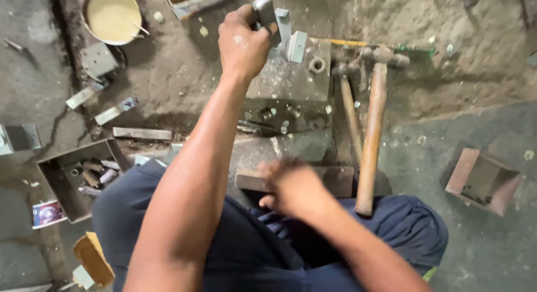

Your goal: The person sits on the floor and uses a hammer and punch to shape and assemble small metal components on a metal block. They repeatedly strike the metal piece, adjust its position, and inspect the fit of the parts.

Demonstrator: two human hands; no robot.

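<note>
The left hand [243, 43] was raised over the metal block [291, 79], its fingers clamped around a small grey metal part [265, 11]. Just beside it stood a pale angled bracket [291, 41], on the block. The right hand [291, 188] was low, near the lap, over a flat metal bar [335, 180]; it was blurred, so I cannot tell if the fingers were together or apart. Two hammers [372, 130] lay to the right of the block. A metal tray [61, 174] with small parts was at the left.

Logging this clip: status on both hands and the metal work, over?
Left hand shut on grey metal piece above steel block. Right hand blurred, near lap. Two hammers lie alongside.
</note>
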